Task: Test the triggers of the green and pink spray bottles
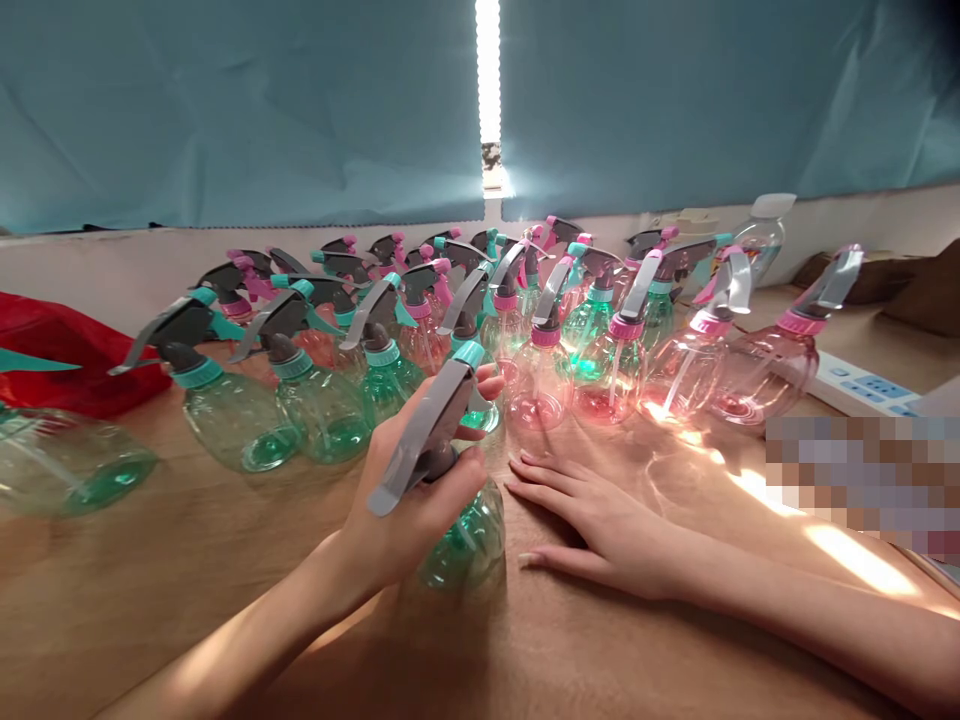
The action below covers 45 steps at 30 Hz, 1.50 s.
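A green spray bottle [469, 545] with a grey trigger and a teal nozzle stands upright in front of me. Around its neck, just under the spray head, my left hand [409, 480] is closed; part of the collar is hidden by the fingers. To the right of that bottle, my right hand [592, 510] lies flat on the wooden table [570, 650] with its fingers apart, holding nothing. Ahead of both hands are a clear pink spray bottle [546, 385] and a green spray bottle [390, 380], part of a crowded group.
Several more green and pink spray bottles fill the back of the table. A red plastic bag [82, 360] lies at the left. At the right are a white power strip [862, 385], a capped clear bottle [765, 240] and a cardboard box [926, 300]. Teal curtains [262, 110] hang behind.
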Motion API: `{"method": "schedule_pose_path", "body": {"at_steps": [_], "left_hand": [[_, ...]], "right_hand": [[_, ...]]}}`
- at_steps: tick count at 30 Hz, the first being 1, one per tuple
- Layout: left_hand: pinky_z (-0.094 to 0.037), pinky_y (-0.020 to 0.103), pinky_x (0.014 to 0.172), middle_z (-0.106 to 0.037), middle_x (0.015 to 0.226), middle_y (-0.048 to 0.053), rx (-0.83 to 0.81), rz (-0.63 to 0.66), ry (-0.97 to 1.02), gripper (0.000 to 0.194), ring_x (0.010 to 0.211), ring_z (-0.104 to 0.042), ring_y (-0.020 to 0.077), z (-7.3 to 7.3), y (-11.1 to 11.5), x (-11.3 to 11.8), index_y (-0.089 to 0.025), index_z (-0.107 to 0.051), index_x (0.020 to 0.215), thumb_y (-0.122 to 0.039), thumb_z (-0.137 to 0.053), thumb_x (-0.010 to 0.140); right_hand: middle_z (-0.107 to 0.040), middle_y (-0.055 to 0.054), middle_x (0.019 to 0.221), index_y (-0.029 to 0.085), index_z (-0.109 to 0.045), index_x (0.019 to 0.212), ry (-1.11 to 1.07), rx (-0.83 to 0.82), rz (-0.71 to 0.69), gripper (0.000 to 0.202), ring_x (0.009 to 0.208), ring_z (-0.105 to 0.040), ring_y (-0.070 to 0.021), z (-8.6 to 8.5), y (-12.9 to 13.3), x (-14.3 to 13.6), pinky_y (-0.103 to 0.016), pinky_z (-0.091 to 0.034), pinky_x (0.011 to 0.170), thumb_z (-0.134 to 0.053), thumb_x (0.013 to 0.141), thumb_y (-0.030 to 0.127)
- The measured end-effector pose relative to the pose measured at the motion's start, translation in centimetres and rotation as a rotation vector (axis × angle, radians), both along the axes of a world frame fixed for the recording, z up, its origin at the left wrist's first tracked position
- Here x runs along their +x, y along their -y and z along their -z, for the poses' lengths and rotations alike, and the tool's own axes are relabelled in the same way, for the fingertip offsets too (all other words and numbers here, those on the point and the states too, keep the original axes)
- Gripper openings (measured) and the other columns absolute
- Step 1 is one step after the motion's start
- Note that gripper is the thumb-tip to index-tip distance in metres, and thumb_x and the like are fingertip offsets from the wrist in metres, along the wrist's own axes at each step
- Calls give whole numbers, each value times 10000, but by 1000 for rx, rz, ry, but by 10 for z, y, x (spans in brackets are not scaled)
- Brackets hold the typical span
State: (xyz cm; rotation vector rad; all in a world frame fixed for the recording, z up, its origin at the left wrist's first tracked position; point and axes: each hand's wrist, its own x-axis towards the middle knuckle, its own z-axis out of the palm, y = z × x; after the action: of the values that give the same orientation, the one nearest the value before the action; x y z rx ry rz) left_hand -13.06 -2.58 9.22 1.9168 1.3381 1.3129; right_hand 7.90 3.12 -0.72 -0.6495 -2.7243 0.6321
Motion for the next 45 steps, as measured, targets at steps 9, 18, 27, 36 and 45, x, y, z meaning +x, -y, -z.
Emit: {"method": "schedule_pose_path", "body": {"at_steps": [9,18,27,36,45], "left_hand": [[-584,293,864,-630,1346,97,2,-2,-3,469,1155,-644,208,0,-1,0,-180,-575,1238,-97,-528,779],[-585,293,854,-629,1341,83,8,8,0,432,1166,-637,209,1,-2,-1,-208,-599,1208,-107,-532,793],[-577,308,862,-650,1309,112,-31,-13,-19,429,1090,-676,209,-1,0,-2,-173,-544,1229,-130,-532,803],[-585,307,845,-643,1305,105,-16,-18,-13,418,1115,-659,214,-1,-1,2,-199,-552,1203,-134,-533,790],[-506,246,603,-696,1001,38,-25,-47,-47,284,629,-605,110,-7,2,2,-195,-594,1017,-124,-508,755]], "right_hand": [[-397,-142,1550,169,-413,1502,-23,-11,4,704,1448,-329,-318,0,1,1,-541,-311,1167,-524,944,584],[-397,-143,1550,175,-413,1502,-28,-16,7,699,1447,-330,-323,-1,1,0,-547,-316,1163,-528,943,579],[-403,-133,1551,153,-421,1495,-1,11,6,713,1448,-332,-310,0,0,0,-518,-310,1172,-501,947,601],[-400,-133,1551,181,-409,1505,-31,-17,5,702,1449,-328,-317,0,1,1,-535,-308,1169,-530,942,581],[-406,-130,1550,197,-411,1505,-31,-31,7,702,1444,-335,-320,-1,1,0,-545,-308,1165,-538,935,586]]}}
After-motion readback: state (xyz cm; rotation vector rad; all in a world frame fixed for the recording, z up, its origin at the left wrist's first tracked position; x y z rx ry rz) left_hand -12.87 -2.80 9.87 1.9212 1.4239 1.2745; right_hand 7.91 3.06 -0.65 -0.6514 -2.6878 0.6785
